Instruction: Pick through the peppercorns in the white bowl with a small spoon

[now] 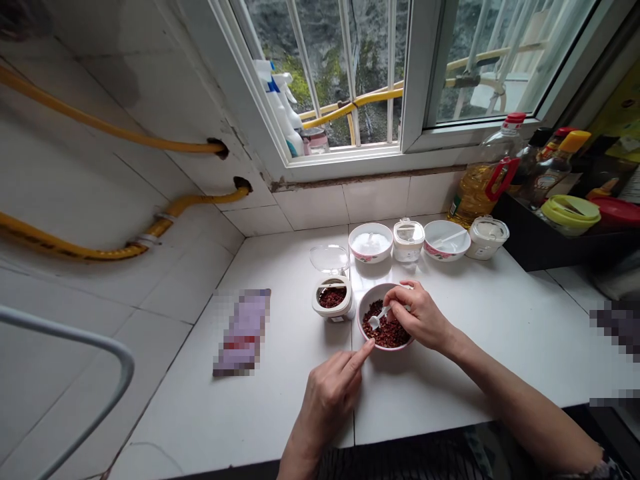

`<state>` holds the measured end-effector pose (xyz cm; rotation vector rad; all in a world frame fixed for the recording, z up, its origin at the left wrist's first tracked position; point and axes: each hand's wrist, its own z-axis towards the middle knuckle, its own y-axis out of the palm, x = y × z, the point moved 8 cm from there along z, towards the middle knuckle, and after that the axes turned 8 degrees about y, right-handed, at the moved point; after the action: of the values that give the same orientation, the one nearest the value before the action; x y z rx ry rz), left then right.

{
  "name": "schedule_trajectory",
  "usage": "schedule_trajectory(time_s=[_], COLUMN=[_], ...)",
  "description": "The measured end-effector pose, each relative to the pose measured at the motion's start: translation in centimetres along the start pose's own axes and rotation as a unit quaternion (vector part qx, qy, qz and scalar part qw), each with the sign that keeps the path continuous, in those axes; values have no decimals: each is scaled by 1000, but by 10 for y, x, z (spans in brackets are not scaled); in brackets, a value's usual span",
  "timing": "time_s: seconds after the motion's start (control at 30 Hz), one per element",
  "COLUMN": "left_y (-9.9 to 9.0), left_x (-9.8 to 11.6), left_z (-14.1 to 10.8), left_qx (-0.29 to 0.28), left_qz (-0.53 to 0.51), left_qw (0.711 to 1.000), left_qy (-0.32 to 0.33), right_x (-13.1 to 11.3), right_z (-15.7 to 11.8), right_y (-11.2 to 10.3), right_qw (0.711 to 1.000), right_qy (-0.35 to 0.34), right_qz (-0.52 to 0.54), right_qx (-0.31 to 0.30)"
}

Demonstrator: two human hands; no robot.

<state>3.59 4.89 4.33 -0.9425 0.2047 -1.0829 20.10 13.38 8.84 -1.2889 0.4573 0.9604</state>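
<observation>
A white bowl (361,320) with a pink rim holds dark red dried peppercorn-like bits. My right hand (423,317) pinches a small white spoon (376,321), whose scoop lies over the bits inside this bowl. My left hand (333,387) is at the near left side of the bowl, its index finger stretched to the rim and seeming to touch it. The other fingers of that hand are curled and partly hidden, with nothing seen in them. Left of the bowl stands a white seasoning jar (334,312), its clear lid (330,259) raised, with similar dark red bits inside.
Behind are a bowl of white grains (371,243), a lidded jar (409,240), a bowl with a white spoon (447,241) and another jar (487,238). An oil bottle (483,177) stands back right. A blurred purple packet (245,331) lies left.
</observation>
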Motion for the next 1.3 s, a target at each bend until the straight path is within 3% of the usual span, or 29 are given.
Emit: schedule_trajectory(time_s=[0.33,0.73,0.9,1.0,1.17,1.3], left_y=[0,2,2,2,2,2], left_x=[-1,-4,-2,-2,-1,0], left_z=[-1,-2,-2,-1,0,0], left_qx=[1,4,6,2,-4,-2], left_qz=[-5,-18,-10,-5,8,18], left_qw=[1000,1000,1000,1000,1000,1000], left_qy=[-4,-4,4,1,5,12], right_x=[4,13,27,28,5,-31], right_z=[1,4,4,5,8,7], right_y=[-13,-13,-9,-9,-7,2], right_qw=[996,993,964,941,947,987], right_qy=[57,85,177,198,122,-49], right_qz=[64,72,195,273,293,134], right_qx=[36,45,21,18,50,74])
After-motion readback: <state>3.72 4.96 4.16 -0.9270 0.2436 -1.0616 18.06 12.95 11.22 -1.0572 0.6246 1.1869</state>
